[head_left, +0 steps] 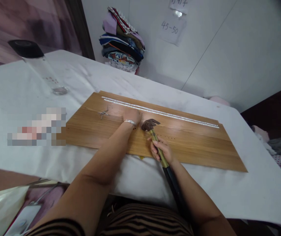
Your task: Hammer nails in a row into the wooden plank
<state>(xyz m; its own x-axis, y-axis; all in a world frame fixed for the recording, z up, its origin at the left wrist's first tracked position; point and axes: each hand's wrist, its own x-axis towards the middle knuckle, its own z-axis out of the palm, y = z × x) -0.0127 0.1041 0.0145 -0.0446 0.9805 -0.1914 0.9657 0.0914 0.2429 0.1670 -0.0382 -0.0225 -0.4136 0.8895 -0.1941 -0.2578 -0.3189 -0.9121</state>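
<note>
A wide wooden board lies on the white-covered table, with two white measuring strips along its far side. My right hand is wrapped round the neck of a claw hammer, its rusty head just right of my left hand. My left hand, with a silver bracelet at the wrist, rests low over the board; its fingers point away and are too blurred to tell what they hold. Several nails lie loose on the board to its left. A row of small dark holes runs right of the hammer.
A clear bottle with a black lid lies on the table at the far left. A blurred-out item sits left of the board. Folded clothes are stacked behind the table, against the wall.
</note>
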